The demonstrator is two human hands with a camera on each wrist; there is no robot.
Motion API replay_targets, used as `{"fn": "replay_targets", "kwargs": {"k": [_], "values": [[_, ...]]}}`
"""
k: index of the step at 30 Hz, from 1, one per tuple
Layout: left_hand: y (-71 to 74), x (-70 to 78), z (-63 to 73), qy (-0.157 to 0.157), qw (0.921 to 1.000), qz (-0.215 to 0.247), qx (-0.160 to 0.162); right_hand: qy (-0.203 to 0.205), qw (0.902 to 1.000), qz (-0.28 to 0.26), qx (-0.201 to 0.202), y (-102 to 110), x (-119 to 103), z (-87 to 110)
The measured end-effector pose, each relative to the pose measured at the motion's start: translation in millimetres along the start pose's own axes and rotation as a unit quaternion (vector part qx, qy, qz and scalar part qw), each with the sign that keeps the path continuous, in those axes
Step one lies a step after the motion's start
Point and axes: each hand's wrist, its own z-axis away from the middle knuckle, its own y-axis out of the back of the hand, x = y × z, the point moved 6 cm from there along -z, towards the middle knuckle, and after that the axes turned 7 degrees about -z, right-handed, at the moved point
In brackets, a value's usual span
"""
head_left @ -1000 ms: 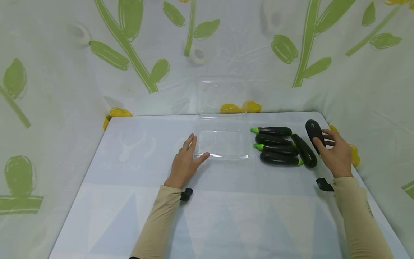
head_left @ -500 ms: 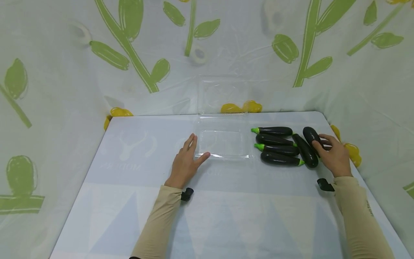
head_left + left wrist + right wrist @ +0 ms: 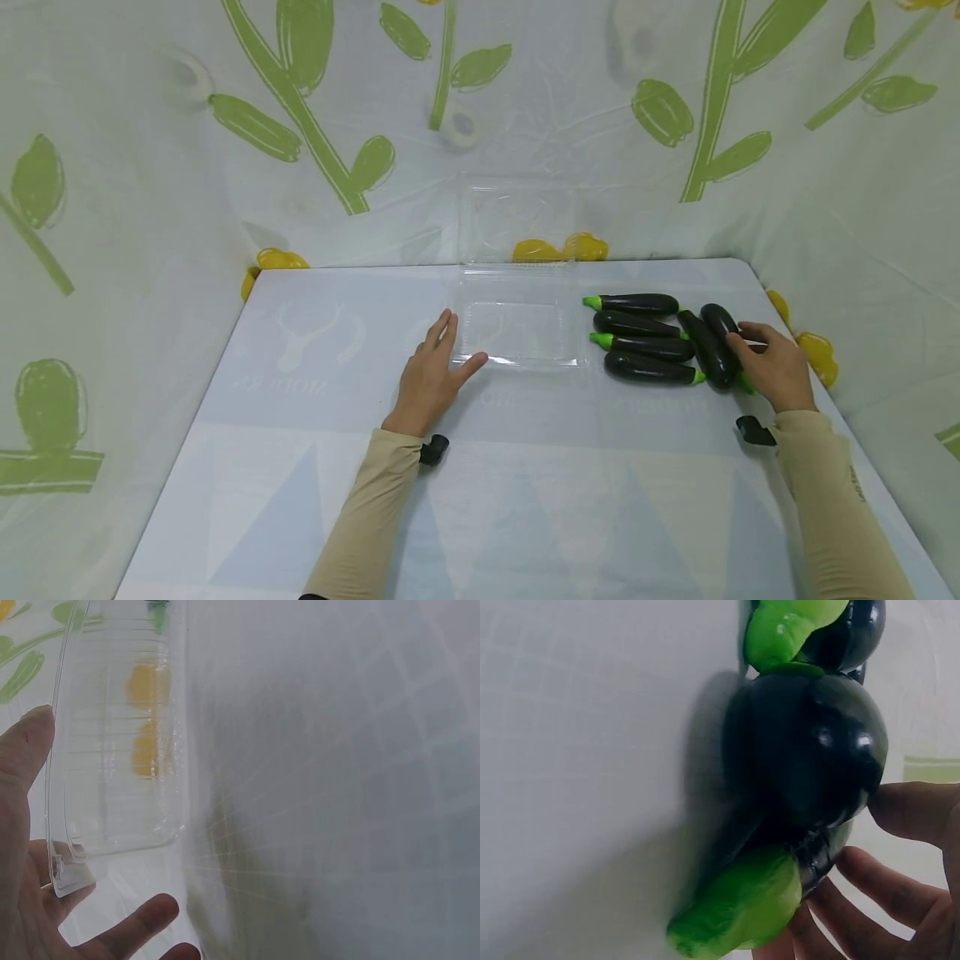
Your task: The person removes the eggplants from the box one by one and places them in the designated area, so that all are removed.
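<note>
My right hand (image 3: 778, 368) has its thumb and fingers around a dark, glossy eggplant (image 3: 717, 317), which lies close beside another eggplant (image 3: 708, 354) at the table's right. In the right wrist view, the green stem (image 3: 739, 904) of the gripped eggplant points toward the tabletop, and the thumb also meets the rounded end of the neighbouring eggplant (image 3: 806, 746). My left hand (image 3: 429, 379) rests with extended fingers and spread thumb at the left front corner of a clear plastic clamshell box (image 3: 517, 362). Its thumb and fingers straddle that corner in the left wrist view.
Several more eggplants (image 3: 648, 367) lie in a stacked row between the box and the right hand. The box's raised transparent lid (image 3: 517, 218) leans toward the leaf-printed curtain (image 3: 555, 125) behind. The white-and-blue tabletop (image 3: 510, 500) stretches toward the front.
My right hand has brought the gripped eggplant left and down, from raised at the table's right to beside the neighbouring eggplant. The left hand and the box have stayed put.
</note>
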Motion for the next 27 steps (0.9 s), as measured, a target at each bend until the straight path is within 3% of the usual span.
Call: {"fn": "replay_targets", "kwargs": {"k": [13, 19, 23, 27], "values": [[3.1, 3.9, 1.3, -0.001, 1.0000, -0.001, 0.000, 0.002, 1.0000, 0.008, 0.003, 2, 3, 1.1], [5.5, 0.2, 2.0, -0.003, 1.0000, -0.001, 0.002, 0.074, 0.9962, 0.037, 0.028, 4, -15, 5.1], [6.1, -2.8, 2.1, -0.004, 1.0000, 0.000, 0.005, 0.098, 0.9936, 0.033, 0.044, 3, -32, 12.0], [5.8, -4.2, 2.3, -0.008, 0.9999, -0.006, 0.012, 0.173, 0.9777, 0.001, 0.119, 8, -59, 24.8]]}}
